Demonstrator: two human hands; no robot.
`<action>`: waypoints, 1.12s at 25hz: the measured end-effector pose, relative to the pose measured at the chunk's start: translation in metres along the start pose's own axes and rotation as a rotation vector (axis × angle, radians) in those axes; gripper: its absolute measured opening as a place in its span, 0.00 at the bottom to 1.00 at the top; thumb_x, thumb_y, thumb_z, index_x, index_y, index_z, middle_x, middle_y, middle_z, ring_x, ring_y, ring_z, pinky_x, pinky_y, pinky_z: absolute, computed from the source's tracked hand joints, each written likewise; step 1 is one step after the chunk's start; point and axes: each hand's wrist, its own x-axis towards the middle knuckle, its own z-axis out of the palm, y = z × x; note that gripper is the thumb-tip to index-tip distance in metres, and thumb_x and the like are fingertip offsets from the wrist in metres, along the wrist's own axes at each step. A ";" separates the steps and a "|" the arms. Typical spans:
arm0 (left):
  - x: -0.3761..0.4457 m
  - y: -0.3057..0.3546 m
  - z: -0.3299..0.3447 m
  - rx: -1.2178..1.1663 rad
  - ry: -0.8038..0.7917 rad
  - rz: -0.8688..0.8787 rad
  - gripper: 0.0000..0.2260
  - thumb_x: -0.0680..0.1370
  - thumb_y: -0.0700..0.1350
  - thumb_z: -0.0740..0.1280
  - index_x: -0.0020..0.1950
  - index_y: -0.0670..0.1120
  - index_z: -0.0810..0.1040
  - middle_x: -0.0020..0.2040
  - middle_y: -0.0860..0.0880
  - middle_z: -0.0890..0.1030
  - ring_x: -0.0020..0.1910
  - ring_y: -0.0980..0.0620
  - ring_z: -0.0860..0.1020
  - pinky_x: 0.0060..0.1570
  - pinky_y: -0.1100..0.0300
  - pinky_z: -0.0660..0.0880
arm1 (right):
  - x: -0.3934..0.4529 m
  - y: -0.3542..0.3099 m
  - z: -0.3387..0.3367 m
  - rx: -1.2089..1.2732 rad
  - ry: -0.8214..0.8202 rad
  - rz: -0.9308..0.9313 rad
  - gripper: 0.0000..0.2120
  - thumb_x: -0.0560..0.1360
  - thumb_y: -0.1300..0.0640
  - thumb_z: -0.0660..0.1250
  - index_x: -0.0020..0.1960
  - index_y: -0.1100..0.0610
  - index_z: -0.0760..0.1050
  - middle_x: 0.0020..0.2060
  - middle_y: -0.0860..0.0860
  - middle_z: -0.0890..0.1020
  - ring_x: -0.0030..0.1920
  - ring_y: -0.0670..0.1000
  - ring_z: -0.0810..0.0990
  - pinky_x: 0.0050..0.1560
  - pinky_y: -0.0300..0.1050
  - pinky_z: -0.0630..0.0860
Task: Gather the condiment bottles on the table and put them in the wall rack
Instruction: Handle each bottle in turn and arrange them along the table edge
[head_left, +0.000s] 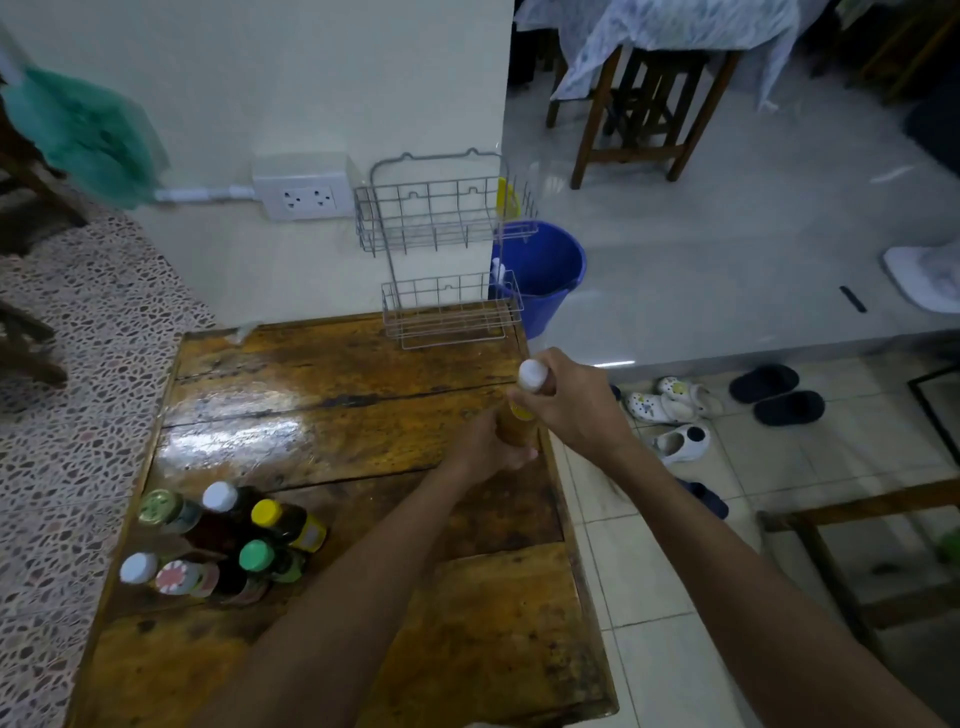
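Landmark: wooden table (322, 395).

Near end of the table, left side: your six bottles (223, 540) stand clustered just inside the left edge, touching or nearly so. Caps are two white, one yellow, one solid green, one greenish patterned, one red-and-white patterned. Labels are too blurred to read; one yellow label shows below the yellow cap. The near-right part of the top shows only bare wood under your forearms.

Mid-table, at the right edge: you hold an amber bottle (519, 421) with a white cap, upright, right at the table's edge. Your left hand (480, 449) is wrapped round its lower body. Your right hand (566, 402) is curled round the neck just under the cap. Its yellow label is unreadable.

Between that bottle and the far edge: a bare, glossy stretch of planks.

Far edge of the table, right corner: the wire rack (441, 249) hangs on the wall, two tiers, both holding nothing. The lower tier sits just above the tabletop.

Beyond the table's far right corner: a blue bucket (545, 270) on the floor, behind the rack. Left of the rack: a wall socket (306, 197).

Right of the table: tiled floor with shoes (670, 410).
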 end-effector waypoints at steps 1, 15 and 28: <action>0.014 0.003 -0.005 0.047 -0.009 -0.010 0.29 0.69 0.49 0.81 0.68 0.50 0.77 0.63 0.50 0.82 0.60 0.49 0.80 0.61 0.49 0.78 | 0.006 0.004 0.000 -0.022 -0.013 -0.004 0.15 0.73 0.44 0.74 0.52 0.48 0.72 0.40 0.44 0.80 0.38 0.44 0.79 0.34 0.36 0.70; 0.061 -0.019 0.009 0.059 0.084 -0.092 0.24 0.73 0.46 0.79 0.67 0.48 0.78 0.63 0.49 0.83 0.62 0.46 0.80 0.60 0.52 0.77 | 0.041 0.031 0.038 -0.125 -0.045 -0.030 0.16 0.75 0.48 0.72 0.57 0.54 0.74 0.46 0.51 0.83 0.43 0.51 0.83 0.41 0.50 0.82; -0.016 -0.026 -0.018 -0.111 0.087 -0.001 0.21 0.77 0.43 0.76 0.69 0.48 0.77 0.64 0.52 0.81 0.64 0.48 0.79 0.63 0.50 0.78 | 0.008 0.006 0.028 -0.081 -0.033 0.175 0.16 0.78 0.44 0.68 0.55 0.53 0.67 0.40 0.49 0.81 0.37 0.50 0.82 0.30 0.43 0.74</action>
